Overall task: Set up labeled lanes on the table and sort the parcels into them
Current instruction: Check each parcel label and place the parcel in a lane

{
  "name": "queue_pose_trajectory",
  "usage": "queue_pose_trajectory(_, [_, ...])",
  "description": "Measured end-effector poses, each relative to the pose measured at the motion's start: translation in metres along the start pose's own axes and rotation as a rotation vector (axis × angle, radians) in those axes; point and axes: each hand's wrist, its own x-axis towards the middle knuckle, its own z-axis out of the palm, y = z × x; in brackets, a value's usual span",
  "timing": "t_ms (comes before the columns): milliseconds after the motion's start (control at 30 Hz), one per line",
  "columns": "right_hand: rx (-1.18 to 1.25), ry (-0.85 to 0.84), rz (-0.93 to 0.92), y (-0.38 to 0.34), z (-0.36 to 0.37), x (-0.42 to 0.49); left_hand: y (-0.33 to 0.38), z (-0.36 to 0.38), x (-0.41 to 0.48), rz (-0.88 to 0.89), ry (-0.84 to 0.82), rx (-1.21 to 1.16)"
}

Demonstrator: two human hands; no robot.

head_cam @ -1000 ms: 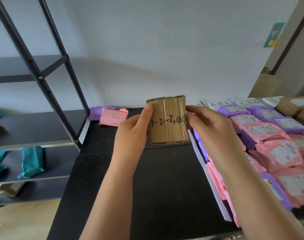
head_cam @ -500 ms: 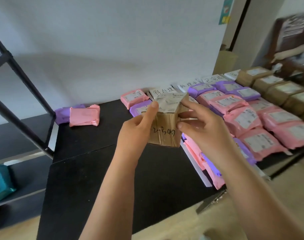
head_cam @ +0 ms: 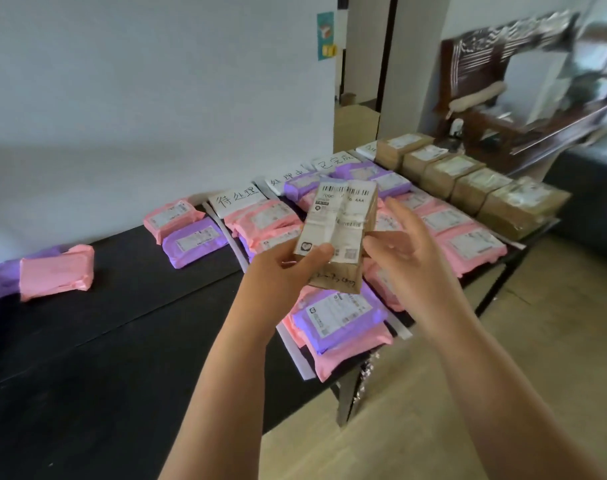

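A black tabletop [head_cam: 122, 341] is spread beneath the hands and out to the left of them. Beyond the right hand, a row of brown boxes [head_cam: 447, 171] is lined up along the tabletop's far edge. Pink and purple parcels [head_cam: 468, 244] are packed in lanes under and past both hands, with one purple parcel [head_cam: 336, 315] laid on a pink one directly below them. Well off to the left of the left hand, a lone pink parcel [head_cam: 56, 271] is seen against a purple one. Handwritten paper labels [head_cam: 236, 199] are propped at the wall end of the lanes, beyond the hands.

And the brown parcel [head_cam: 340, 233] is up in the air between the hands, above the lanes, its white shipping label turned upward. It is gripped by the left hand [head_cam: 284, 271], thumb pressed onto the label. The right hand [head_cam: 412, 258] is held loose and uncurled just beside the parcel's right edge; contact cannot be made out.
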Motion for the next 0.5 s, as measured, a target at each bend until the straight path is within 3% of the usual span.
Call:
queue_pose_trajectory(267, [-0.02, 0.031, 0.14, 0.047, -0.13, 0.02, 0.02, 0.125, 0.01, 0.078, -0.133, 0.087])
queue_pose_trajectory(500, [0.099, 0.16, 0.269, 0.097, -0.185, 0.04, 0.019, 0.191, 0.041, 0.046, -0.047, -0.011])
